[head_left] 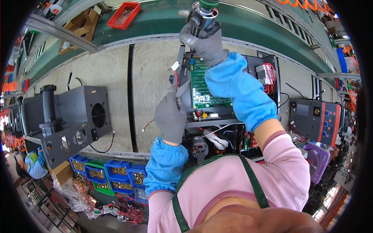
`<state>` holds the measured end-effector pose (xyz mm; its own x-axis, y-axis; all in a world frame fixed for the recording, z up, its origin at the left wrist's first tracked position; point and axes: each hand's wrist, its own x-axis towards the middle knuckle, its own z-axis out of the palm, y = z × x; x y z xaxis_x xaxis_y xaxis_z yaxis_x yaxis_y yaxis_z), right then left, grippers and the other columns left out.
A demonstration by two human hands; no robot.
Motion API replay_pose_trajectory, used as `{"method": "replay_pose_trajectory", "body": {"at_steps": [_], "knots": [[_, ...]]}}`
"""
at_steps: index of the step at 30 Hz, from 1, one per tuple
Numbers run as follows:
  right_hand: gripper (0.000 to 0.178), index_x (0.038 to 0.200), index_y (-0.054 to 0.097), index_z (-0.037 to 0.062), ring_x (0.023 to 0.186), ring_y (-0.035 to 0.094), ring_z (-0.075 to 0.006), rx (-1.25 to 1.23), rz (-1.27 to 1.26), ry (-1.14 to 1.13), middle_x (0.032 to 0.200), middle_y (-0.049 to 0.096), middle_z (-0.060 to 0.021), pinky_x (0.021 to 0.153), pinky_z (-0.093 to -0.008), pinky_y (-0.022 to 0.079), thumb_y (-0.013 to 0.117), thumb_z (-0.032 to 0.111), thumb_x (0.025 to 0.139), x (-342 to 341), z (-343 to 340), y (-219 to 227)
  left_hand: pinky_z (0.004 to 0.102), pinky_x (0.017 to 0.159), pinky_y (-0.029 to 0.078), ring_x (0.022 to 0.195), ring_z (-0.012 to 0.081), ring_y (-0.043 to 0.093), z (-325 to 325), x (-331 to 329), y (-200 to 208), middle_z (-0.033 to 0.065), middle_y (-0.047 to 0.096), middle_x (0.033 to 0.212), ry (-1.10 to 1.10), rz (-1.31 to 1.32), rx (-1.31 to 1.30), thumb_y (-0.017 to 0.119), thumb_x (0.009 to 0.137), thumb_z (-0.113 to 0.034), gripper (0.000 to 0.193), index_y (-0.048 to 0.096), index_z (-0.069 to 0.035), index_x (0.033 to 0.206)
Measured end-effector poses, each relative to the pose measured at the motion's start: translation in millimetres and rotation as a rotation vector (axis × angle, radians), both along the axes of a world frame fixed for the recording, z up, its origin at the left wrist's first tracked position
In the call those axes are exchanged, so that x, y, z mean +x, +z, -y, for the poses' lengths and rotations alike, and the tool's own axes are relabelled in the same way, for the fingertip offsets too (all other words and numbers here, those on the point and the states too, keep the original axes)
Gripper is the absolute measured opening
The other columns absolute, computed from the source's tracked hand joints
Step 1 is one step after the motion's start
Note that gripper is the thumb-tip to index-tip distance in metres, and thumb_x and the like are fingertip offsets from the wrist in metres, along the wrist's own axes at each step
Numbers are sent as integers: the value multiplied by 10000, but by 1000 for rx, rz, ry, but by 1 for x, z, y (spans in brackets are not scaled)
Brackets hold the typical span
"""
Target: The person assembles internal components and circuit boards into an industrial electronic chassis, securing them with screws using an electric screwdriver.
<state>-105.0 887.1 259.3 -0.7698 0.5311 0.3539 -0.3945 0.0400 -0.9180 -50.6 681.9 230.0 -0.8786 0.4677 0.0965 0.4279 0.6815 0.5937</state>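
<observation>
My gloved right hand (pixel 206 44) is closed round a black and silver power screwdriver (pixel 203 17) with a green end, raised over the far edge of an open dark metal chassis (pixel 187 72). Inside that chassis lies a green circuit board (pixel 200 83), partly covered by my right sleeve. At the chassis's left side my gloved left hand (pixel 171 116) pinches a red wire lead (pixel 176 79). A white connector (pixel 175 66) tops the lead, and another thin red wire end hangs out beside the palm. The screwdriver's tip is hidden.
To the left stands a dark metal housing (pixel 77 112) with a fan; at right, a machine with a red-edged panel (pixel 322 120). Blue bins (pixel 118 171) of brass fittings sit near left. A red tray (pixel 123 16) rests beyond the work surface. Another person (pixel 35 165) is at far left.
</observation>
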Motion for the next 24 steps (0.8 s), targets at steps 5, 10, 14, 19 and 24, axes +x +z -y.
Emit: {"method": "replay_pose_trajectory", "body": {"at_steps": [5, 10, 14, 19, 24], "knots": [[247, 960, 620, 35, 660, 616, -149, 225, 73, -133, 781, 639, -60, 536, -250, 499, 653, 32, 716, 16, 4, 24, 434, 675, 476, 788, 344, 609, 13, 2, -10, 156, 627, 855, 5, 1, 166, 603, 747, -69, 362, 592, -83, 1108], [328, 935, 542, -20, 660, 538, -212, -177, 92, 107, 783, 553, -132, 550, -336, 462, 597, 259, 771, 95, 0, 84, 412, 623, 474, 727, 307, 609, 61, -30, -15, 144, 616, 795, 62, -99, 399, 567, 830, -169, 229, 604, -71, 1033], [298, 885, 440, 51, 651, 342, -127, -262, -6, 360, 722, 359, -16, 596, -278, 321, 603, 274, 772, 160, -20, 96, 327, 676, 491, 759, 219, 614, 184, -33, -52, 78, 633, 849, 407, 407, 699, 476, 906, -170, 270, 589, -35, 1110], [311, 1015, 465, 40, 665, 336, -133, -256, -46, 50, 730, 329, -1, 651, -281, 325, 598, 202, 785, 245, -16, 108, 325, 834, 496, 952, 311, 620, 390, -10, -95, 193, 639, 1034, 723, -197, -86, 517, 901, -261, 343, 616, 29, 1055], [488, 1225, 443, -38, 743, 477, -171, -381, -80, -306, 863, 506, -65, 733, -337, 425, 587, 172, 809, 316, -13, 95, 449, 947, 360, 1228, 329, 434, 668, -53, -98, 170, 586, 1176, 300, 305, 1829, 423, 925, -394, 426, 641, -35, 994]]}}
